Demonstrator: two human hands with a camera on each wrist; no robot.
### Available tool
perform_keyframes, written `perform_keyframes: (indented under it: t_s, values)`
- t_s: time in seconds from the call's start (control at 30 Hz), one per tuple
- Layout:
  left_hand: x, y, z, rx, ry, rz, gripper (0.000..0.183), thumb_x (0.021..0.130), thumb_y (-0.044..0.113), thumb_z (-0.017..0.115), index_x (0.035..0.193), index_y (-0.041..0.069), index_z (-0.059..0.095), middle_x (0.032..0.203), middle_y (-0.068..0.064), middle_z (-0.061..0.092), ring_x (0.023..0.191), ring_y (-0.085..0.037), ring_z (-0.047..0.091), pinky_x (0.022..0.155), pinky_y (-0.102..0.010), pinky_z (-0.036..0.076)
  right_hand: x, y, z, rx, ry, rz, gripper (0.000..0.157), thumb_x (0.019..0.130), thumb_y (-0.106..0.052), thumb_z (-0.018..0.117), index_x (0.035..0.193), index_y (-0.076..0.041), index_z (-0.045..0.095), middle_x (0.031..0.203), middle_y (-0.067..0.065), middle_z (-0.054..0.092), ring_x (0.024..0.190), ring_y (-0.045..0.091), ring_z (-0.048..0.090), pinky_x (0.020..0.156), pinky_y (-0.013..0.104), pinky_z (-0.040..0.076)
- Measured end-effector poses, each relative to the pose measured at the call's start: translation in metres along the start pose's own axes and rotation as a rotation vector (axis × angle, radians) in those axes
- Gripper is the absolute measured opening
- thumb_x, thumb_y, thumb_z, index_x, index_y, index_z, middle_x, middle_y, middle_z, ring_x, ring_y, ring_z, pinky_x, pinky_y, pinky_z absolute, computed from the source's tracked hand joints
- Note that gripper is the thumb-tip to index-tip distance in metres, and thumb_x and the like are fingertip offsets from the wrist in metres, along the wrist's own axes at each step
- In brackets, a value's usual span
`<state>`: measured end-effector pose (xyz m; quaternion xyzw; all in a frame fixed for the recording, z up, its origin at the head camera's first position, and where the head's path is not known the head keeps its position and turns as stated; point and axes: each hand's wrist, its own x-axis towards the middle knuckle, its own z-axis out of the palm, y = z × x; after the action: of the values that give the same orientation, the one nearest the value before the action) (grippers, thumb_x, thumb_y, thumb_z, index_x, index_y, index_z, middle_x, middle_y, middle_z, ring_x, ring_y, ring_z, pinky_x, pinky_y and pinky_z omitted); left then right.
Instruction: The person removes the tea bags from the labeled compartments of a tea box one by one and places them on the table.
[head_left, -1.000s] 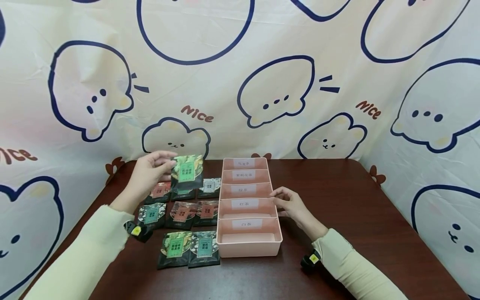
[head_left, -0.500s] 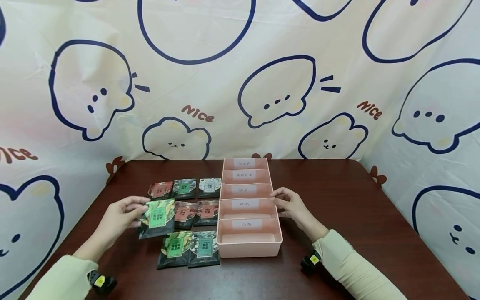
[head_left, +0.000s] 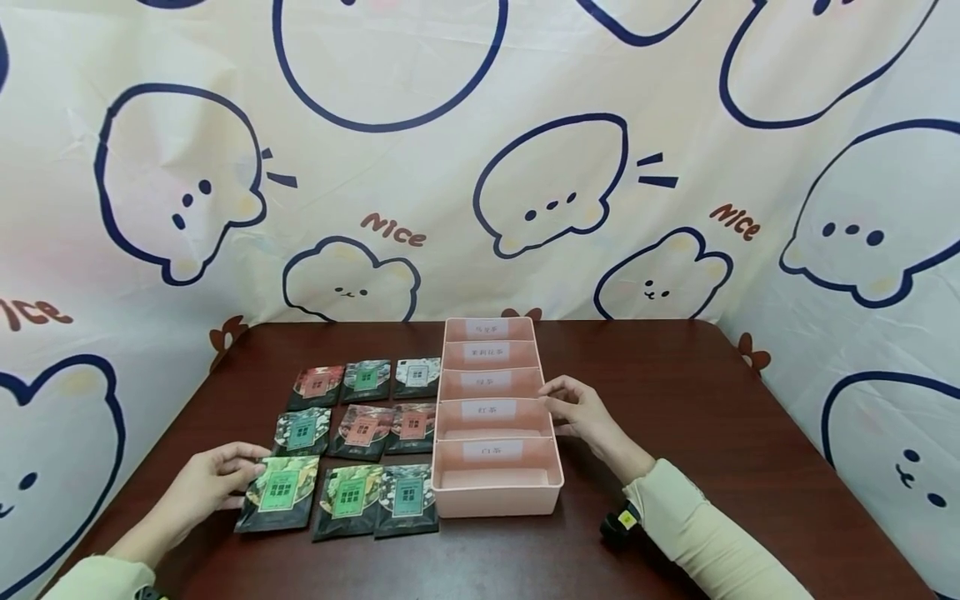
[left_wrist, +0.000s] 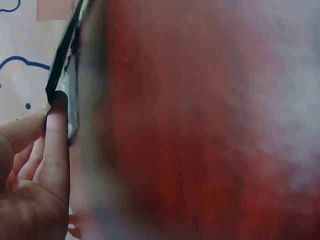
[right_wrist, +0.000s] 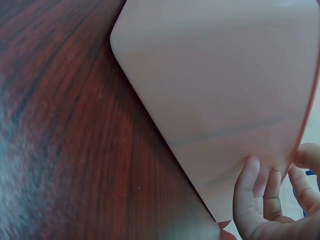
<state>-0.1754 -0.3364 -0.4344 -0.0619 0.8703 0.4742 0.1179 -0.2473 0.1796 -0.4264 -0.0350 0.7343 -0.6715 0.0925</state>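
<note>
My left hand (head_left: 206, 487) pinches a black and green tea sachet (head_left: 279, 493) by its left edge, low over the front left of the table. In the left wrist view the sachet (left_wrist: 62, 52) appears edge-on between thumb and fingers. A long pink divider box (head_left: 498, 500) stands mid-table, its several compartments each bearing a white label. Gripping its right wall is my right hand (head_left: 588, 417). The right wrist view has the thumb at the rim and fingertips (right_wrist: 248, 167) against the outer wall.
Several tea sachets lie in rows left of the box: red (head_left: 317, 384), green (head_left: 367, 379) and white (head_left: 417, 377) at the back. A teal one (head_left: 302, 429) and two reddish ones (head_left: 363, 430) form the middle row. Two more (head_left: 349, 502) lie in front, beside the box.
My left hand has carried the green sachet from above the back row leftward and down to the front left, uncovering the back and middle sachets. The right hand has stayed on the box.
</note>
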Motion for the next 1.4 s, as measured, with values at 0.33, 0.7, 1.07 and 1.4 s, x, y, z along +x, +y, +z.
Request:
perform_keyframes:
  t_s: [0.33, 0.7, 1.07, 1.4]
  values:
    - [-0.001, -0.003, 0.001, -0.016, -0.021, -0.076, 0.04, 0.093, 0.022, 0.066, 0.123, -0.003, 0.058, 0.102, -0.007, 0.069, 0.089, -0.017, 0.066, 0.068, -0.037, 0.058, 0.002, 0.002, -0.001, -0.015, 0.006, -0.004, 0.029, 0.092, -0.011, 0.063, 0.115, 0.004, 0.056, 0.091, 0.005, 0.057, 0.081, 0.018, 0.066, 0.069, 0.038, 0.059]
    - [0.002, -0.001, 0.005, 0.026, -0.033, -0.07, 0.051, 0.083, 0.024, 0.077, 0.122, -0.005, 0.058, 0.09, -0.004, 0.067, 0.08, -0.016, 0.065, 0.068, -0.041, 0.058, -0.002, 0.0, -0.001, -0.005, 0.004, 0.006, 0.026, 0.092, -0.012, 0.064, 0.113, 0.002, 0.057, 0.09, 0.005, 0.055, 0.08, 0.019, 0.067, 0.068, 0.038, 0.059]
    - [0.0, 0.006, 0.009, 0.166, 0.005, -0.039, 0.046, 0.079, 0.024, 0.08, 0.112, -0.004, 0.063, 0.083, -0.004, 0.065, 0.073, -0.017, 0.065, 0.064, -0.038, 0.058, -0.002, 0.0, 0.0, -0.01, 0.0, 0.004, 0.027, 0.092, -0.012, 0.063, 0.115, 0.002, 0.057, 0.091, 0.005, 0.055, 0.08, 0.02, 0.067, 0.068, 0.038, 0.059]
    - [0.003, 0.004, 0.01, 0.212, 0.028, -0.046, 0.045, 0.077, 0.025, 0.083, 0.108, -0.001, 0.064, 0.086, -0.007, 0.059, 0.072, -0.016, 0.06, 0.06, -0.035, 0.057, -0.001, -0.002, 0.0, -0.015, 0.004, 0.01, 0.027, 0.092, -0.012, 0.063, 0.114, 0.002, 0.057, 0.092, 0.006, 0.055, 0.08, 0.019, 0.067, 0.067, 0.037, 0.059]
